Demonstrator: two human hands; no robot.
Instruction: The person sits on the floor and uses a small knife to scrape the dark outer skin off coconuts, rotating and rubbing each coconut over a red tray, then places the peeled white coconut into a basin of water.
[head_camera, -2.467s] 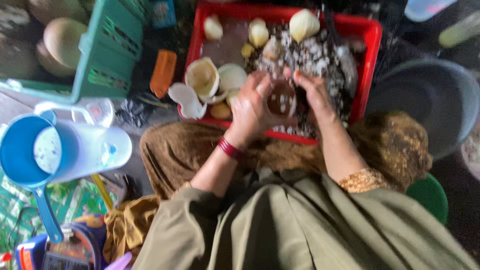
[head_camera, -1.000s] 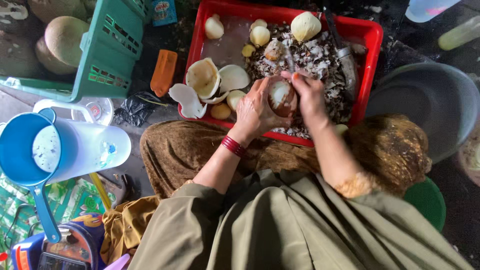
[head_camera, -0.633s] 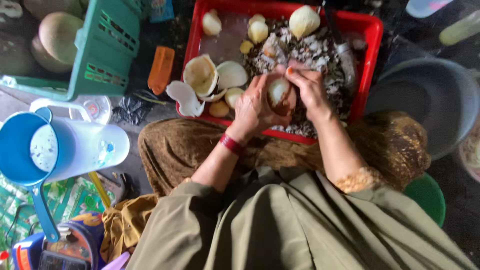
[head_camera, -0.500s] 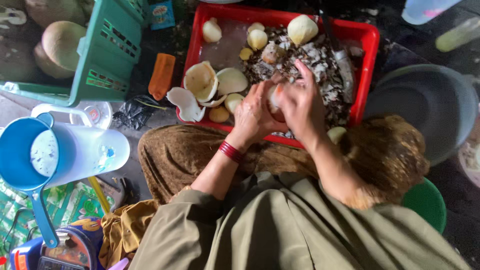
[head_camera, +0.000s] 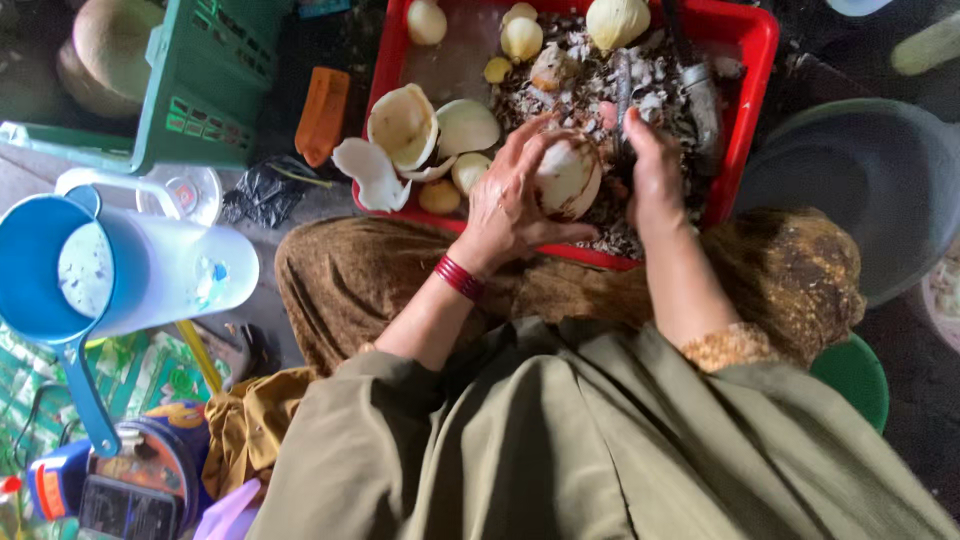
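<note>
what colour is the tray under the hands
Red; the tray shows clearly in the head view.

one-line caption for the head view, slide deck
Left hand cups a peeled coconut over a red tray of shavings; right hand works beside it.

A: Setting? Looks like an informal food-prep spot at floor level, home yard or market stall; cannot tell which.

B: Evidence: red plastic tray of coconut pieces and shell scraps on the ground, green plastic crate, blue scoop resting in a white jug, grey basin. Person seated low, tray touching the knees.
</note>
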